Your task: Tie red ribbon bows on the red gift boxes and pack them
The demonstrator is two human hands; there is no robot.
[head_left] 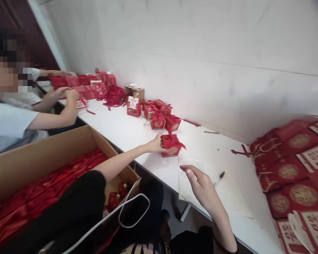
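My left hand grips a small red gift box by its left side, at the front edge of the white table. The box is tied with a red ribbon bow and bears a round gold print. To the right of it, my right hand hovers over printed papers, fingers stretched out and holding nothing. Just behind the held box sits a cluster of similar red boxes with bows. A taller red box with a white label stands left of that cluster.
A large cardboard carton full of red packages stands at lower left, a white cord across its corner. Red gift bags are piled at right. A pen lies on the papers. A co-worker's hands work near red ribbons.
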